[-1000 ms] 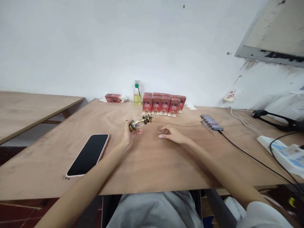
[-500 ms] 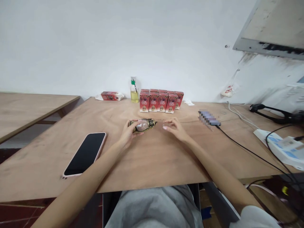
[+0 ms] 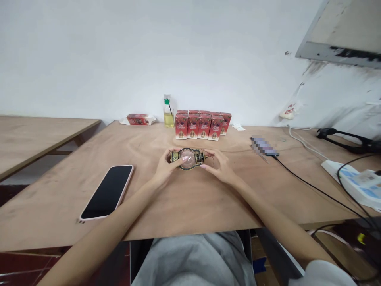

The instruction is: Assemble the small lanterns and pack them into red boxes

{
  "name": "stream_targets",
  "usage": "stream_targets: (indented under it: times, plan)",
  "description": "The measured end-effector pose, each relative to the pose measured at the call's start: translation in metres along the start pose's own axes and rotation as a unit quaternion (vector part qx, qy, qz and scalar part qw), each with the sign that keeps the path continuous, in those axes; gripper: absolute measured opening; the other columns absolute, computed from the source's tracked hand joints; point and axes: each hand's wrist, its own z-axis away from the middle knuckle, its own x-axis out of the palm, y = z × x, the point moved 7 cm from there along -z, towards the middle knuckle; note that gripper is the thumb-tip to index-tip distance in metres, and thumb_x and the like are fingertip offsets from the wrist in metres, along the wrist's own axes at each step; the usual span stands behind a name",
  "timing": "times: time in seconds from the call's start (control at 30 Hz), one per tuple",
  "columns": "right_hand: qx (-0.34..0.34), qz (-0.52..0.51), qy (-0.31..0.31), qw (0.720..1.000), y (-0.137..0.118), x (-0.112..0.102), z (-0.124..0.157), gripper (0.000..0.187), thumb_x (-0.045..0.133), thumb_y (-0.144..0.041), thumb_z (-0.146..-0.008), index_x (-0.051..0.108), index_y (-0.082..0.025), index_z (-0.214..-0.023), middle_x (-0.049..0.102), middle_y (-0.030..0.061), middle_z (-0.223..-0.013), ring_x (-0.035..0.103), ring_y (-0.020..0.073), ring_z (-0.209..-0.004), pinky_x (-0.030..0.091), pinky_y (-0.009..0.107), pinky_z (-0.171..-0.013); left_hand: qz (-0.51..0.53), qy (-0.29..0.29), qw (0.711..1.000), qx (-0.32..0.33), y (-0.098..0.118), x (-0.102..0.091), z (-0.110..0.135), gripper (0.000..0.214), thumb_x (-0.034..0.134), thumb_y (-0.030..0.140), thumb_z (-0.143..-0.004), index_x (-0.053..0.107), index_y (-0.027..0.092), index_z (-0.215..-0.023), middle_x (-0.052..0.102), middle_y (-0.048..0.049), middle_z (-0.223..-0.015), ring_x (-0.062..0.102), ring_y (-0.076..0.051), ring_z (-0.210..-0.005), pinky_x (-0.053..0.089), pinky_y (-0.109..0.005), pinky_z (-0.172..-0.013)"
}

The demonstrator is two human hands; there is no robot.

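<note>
A small black-and-gold lantern (image 3: 194, 159) with a clear, rounded middle lies on its side between my hands, its top pointing right. My left hand (image 3: 166, 167) grips its base end, thumb laid across the clear part. At the top end, my right hand (image 3: 220, 167) has its thumb and fingers closed around the narrow cap. A thin reddish strand or loop shows by the right fingers, too fine to make out.
Several red printed boxes (image 3: 193, 126) stand by the wall beside a bottle of yellow liquid (image 3: 168, 119). An opened red box (image 3: 138, 119) lies further left. A phone (image 3: 107, 192) rests at left; a cabled device (image 3: 264, 146), black headset (image 3: 348, 141) and white power strip (image 3: 354, 184) are at right.
The lantern has moved slightly right and turned so its clear face shows more. My right hand has come in from the right and taken hold of its top end.
</note>
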Motion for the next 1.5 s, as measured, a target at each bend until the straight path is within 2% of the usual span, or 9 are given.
stream_targets:
  times: [0.2,0.37,0.47,0.6,0.7,1.0,1.2,1.37,1.5]
  plan:
    - [0.002,0.013,0.011,1.000,0.003,-0.002,0.001,0.051,0.066,-0.046,-0.077,0.053,-0.023,-0.121,0.063,0.0088,-0.109,0.061,0.0228,-0.100,0.047,0.042,-0.093,0.044,0.010,0.999,-0.027,-0.003,-0.001,0.000,0.050,0.082,0.034,-0.053,0.056,0.020,-0.093,0.062,0.0001,-0.093,0.061,-0.015,-0.081,0.054,-0.023,-0.062]
    - [-0.010,0.015,0.023,1.000,0.005,-0.001,0.003,0.053,0.070,-0.047,-0.074,0.055,-0.022,-0.118,0.064,0.0088,-0.107,0.061,0.0228,-0.099,0.048,0.041,-0.092,0.094,0.010,0.993,-0.076,-0.005,0.000,0.000,0.049,0.082,0.040,-0.054,0.057,0.018,-0.089,0.062,-0.0023,-0.093,0.063,-0.015,-0.079,0.057,-0.027,-0.061]
    - [0.006,0.005,0.024,1.000,0.007,-0.001,0.003,0.053,0.071,-0.047,-0.072,0.057,-0.021,-0.116,0.066,0.0092,-0.105,0.062,0.0230,-0.098,0.049,0.041,-0.091,0.106,0.012,0.992,-0.065,-0.003,-0.001,-0.001,0.049,0.083,0.040,-0.054,0.058,0.017,-0.090,0.062,-0.0030,-0.095,0.063,-0.016,-0.080,0.057,-0.026,-0.061]
    - [0.057,-0.030,0.067,0.996,0.011,-0.006,0.004,0.055,0.069,-0.047,-0.075,0.054,-0.023,-0.122,0.067,0.0085,-0.108,0.063,0.0221,-0.097,0.047,0.043,-0.093,0.082,0.040,0.995,-0.038,-0.002,-0.007,-0.003,0.051,0.083,0.040,-0.052,0.057,0.018,-0.090,0.061,-0.0025,-0.096,0.062,-0.015,-0.080,0.056,-0.024,-0.058]
    - [0.064,-0.043,0.079,0.994,0.011,-0.005,0.005,0.057,0.069,-0.048,-0.073,0.054,-0.023,-0.122,0.067,0.0086,-0.107,0.063,0.0226,-0.097,0.047,0.044,-0.094,0.056,0.036,0.997,-0.044,-0.003,-0.005,-0.001,0.050,0.082,0.041,-0.053,0.058,0.018,-0.089,0.060,-0.0016,-0.094,0.062,-0.015,-0.078,0.055,-0.023,-0.057]
    - [0.029,0.005,0.071,0.997,0.007,0.000,0.005,0.061,0.071,-0.052,-0.070,0.054,-0.022,-0.120,0.067,0.0087,-0.102,0.063,0.0233,-0.094,0.049,0.043,-0.089,0.059,0.019,0.996,-0.062,-0.004,0.000,0.003,0.048,0.082,0.039,-0.053,0.057,0.019,-0.089,0.059,-0.0017,-0.095,0.061,-0.015,-0.080,0.055,-0.023,-0.057]
    - [-0.013,0.032,0.044,0.998,0.006,0.003,0.004,0.057,0.071,-0.051,-0.071,0.056,-0.021,-0.116,0.067,0.0098,-0.103,0.064,0.0237,-0.092,0.051,0.042,-0.088,0.086,0.024,0.993,-0.071,-0.006,0.001,0.004,0.049,0.083,0.036,-0.052,0.056,0.018,-0.088,0.059,-0.0013,-0.093,0.061,-0.015,-0.078,0.057,-0.028,-0.060]
    - [-0.046,0.057,0.036,0.997,0.006,0.004,0.004,0.054,0.071,-0.047,-0.073,0.056,-0.019,-0.117,0.068,0.0105,-0.103,0.065,0.0240,-0.094,0.052,0.040,-0.088,0.057,0.027,0.997,-0.036,-0.001,-0.001,0.002,0.048,0.082,0.038,-0.054,0.056,0.019,-0.091,0.060,-0.0002,-0.091,0.060,-0.014,-0.077,0.053,-0.023,-0.058]
    - [-0.084,0.076,0.031,0.993,0.004,0.004,0.006,0.056,0.070,-0.044,-0.075,0.053,-0.020,-0.123,0.067,0.0100,-0.112,0.064,0.0240,-0.105,0.051,0.041,-0.094,-0.022,0.004,0.999,0.026,0.004,-0.001,0.000,0.045,0.080,0.037,-0.057,0.058,0.019,-0.092,0.061,0.0006,-0.088,0.058,-0.013,-0.078,0.050,-0.021,-0.063]
